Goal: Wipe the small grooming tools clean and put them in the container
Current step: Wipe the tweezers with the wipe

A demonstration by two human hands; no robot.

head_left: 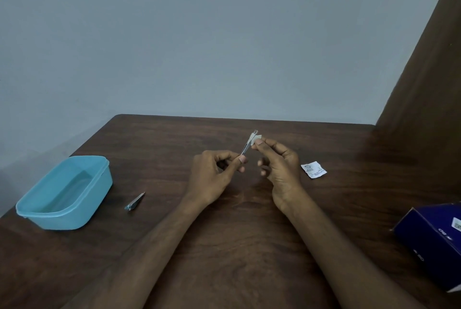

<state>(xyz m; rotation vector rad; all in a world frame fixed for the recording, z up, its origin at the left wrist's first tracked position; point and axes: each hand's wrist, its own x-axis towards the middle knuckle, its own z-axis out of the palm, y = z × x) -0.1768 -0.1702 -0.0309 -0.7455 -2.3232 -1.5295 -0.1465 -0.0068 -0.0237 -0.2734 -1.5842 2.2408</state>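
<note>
Two tools: slim silver tweezers pinched mid-frame by the left hand, right hand pinching a white wipe against them; one nail clipper lay beside one blue container, lower left.

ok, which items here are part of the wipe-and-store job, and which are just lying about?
In the job:
- tweezers, held by left hand
- white wipe, pinched by right hand against the tweezers' tip
- nail clipper, lying on the table beside the container
- blue container, nothing visible inside

Lying about:
- torn sachet
- dark blue box
- table
</note>
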